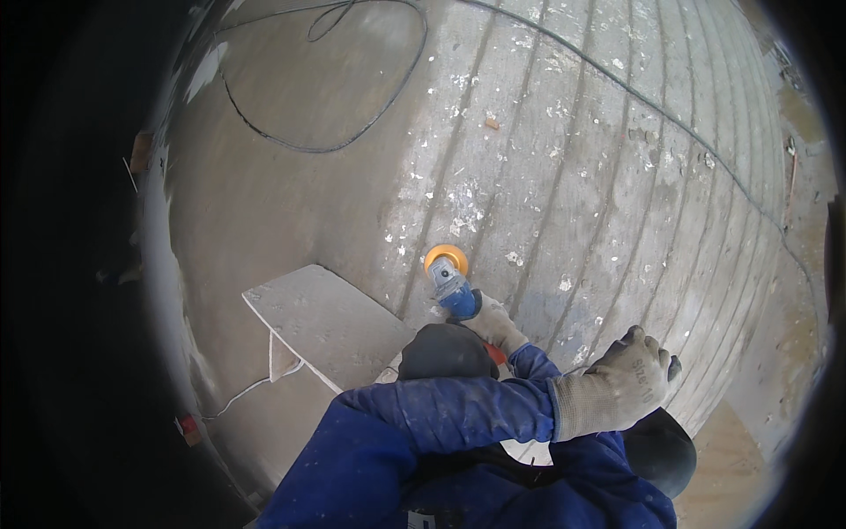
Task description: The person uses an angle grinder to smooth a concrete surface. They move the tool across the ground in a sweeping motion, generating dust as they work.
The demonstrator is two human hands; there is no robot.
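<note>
My right hand, in a pale glove with a dark palm, grips a blue angle grinder whose yellow disc is against or just over the streaked concrete floor. My left arm crosses over the right one. At its end my gloved left hand has curled fingers, palm turned away; anything inside them is hidden. It is above my dark right knee. My left knee is just behind the grinder, partly under the left sleeve.
A grey board lies left of my knee, with a white cord by it. A black cable loops at the upper left; another runs across the grooved floor to the right. A small brown fragment lies beyond the grinder.
</note>
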